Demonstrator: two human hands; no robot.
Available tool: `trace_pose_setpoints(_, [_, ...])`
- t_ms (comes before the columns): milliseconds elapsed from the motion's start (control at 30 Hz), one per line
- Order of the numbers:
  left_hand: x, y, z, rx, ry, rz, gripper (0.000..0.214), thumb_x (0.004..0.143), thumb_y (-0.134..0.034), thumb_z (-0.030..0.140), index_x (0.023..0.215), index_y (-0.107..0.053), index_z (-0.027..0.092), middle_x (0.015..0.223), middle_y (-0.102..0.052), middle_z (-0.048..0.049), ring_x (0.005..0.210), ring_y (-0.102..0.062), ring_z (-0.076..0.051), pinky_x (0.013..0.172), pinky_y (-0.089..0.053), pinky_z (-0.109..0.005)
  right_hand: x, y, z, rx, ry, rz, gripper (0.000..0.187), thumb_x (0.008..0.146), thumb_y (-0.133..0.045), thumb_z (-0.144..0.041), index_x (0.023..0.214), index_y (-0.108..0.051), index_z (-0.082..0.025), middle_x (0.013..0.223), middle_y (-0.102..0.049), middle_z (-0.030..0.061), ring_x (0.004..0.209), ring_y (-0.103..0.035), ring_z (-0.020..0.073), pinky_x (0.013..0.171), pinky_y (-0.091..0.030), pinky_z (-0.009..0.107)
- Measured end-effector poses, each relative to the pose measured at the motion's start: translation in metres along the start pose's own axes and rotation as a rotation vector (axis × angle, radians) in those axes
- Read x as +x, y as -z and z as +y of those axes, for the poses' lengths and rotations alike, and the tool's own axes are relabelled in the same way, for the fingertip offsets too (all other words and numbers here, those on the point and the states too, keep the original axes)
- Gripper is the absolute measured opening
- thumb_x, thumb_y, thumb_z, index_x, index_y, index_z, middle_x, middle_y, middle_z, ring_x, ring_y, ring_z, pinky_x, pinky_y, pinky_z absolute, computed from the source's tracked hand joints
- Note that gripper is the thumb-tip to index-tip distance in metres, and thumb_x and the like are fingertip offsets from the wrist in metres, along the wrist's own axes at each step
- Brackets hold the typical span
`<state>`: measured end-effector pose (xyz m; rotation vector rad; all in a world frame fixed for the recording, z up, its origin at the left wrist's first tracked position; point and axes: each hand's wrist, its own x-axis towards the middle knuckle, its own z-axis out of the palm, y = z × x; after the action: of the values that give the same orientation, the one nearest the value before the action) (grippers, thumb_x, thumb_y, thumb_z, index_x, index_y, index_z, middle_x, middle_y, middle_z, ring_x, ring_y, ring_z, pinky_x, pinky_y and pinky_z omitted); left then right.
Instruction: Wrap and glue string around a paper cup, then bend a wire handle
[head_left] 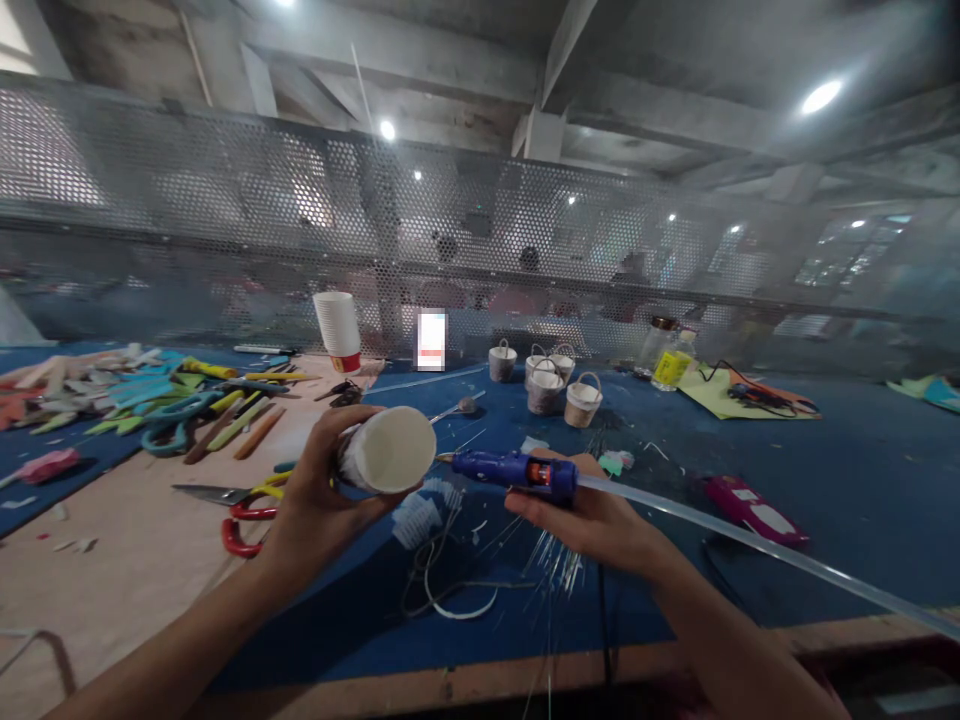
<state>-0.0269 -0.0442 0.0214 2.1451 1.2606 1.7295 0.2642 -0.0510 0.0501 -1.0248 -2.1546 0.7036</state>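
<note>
Showing yellow label [666, 369], print illegible; left hand [313, 500] clasps tilted cup [394, 450], off-white inside; right hand [604, 520] grips blue glue gun [487, 467].

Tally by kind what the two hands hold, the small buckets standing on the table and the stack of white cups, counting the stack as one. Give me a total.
White cup in the left hand: 1
Blue glue gun in the right hand: 1
Small buckets on the table: 5
Stack of white cups: 1
Total: 8
</note>
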Motion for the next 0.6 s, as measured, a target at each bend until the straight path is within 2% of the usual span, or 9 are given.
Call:
trace_pose_setpoints(100, [0.0004, 0.0003, -0.0026, 0.024, -0.037, 0.01, 0.064, 0.07, -0.081, 0.031, 0.127, -0.05, 0.033, 0.125, -0.057, -0.0066, 0.119, -0.057, -0.032, 0.098, -0.051, -0.05, -0.0005, 0.0005, -0.0011, -0.018, 0.006, 0.025, 0.032, 0.091, -0.064, -0.05, 0.08, -0.054, -0.021, 0.064, -0.049, -0.005, 0.06, -0.047, 0.0112, 0.054, -0.032, 0.025])
trace_pose_setpoints(200, [-0.0001, 0.0003, -0.0045, 0.039, -0.06, -0.003, 0.065, 0.07, -0.082, 0.028, 0.126, -0.051, 0.032, 0.124, -0.057, -0.0072, 0.118, -0.057, -0.032, 0.099, -0.051, -0.05, 0.0006, 0.002, -0.0041, -0.053, 0.012, -0.014, 0.032, 0.09, -0.065, -0.047, 0.077, -0.053, -0.021, 0.064, -0.05, -0.0048, 0.058, -0.047, 0.0111, 0.052, -0.03, 0.025])
trace_pose_setpoints(467, [-0.0005, 0.0009, -0.0012, 0.094, -0.124, -0.049, 0.06, 0.077, -0.073, 0.024, 0.129, -0.047, 0.035, 0.126, -0.056, -0.0097, 0.12, -0.055, -0.034, 0.102, -0.048, -0.057, 0.0018, 0.0041, -0.0065, -0.174, 0.061, -0.044, 0.031, 0.093, -0.061, -0.048, 0.081, -0.054, -0.02, 0.062, -0.053, -0.0052, 0.054, -0.048, 0.0098, 0.053, -0.029, 0.025])
trace_pose_setpoints(600, [-0.0001, 0.0012, -0.0016, 0.127, -0.126, -0.065, 0.062, 0.075, -0.074, 0.028, 0.129, -0.046, 0.037, 0.125, -0.055, -0.0083, 0.12, -0.055, -0.036, 0.102, -0.048, -0.058, 0.0014, 0.0038, -0.0046, -0.219, 0.092, -0.041, 0.029, 0.094, -0.06, -0.047, 0.083, -0.055, -0.02, 0.065, -0.056, -0.0042, 0.054, -0.049, 0.0096, 0.054, -0.03, 0.025])
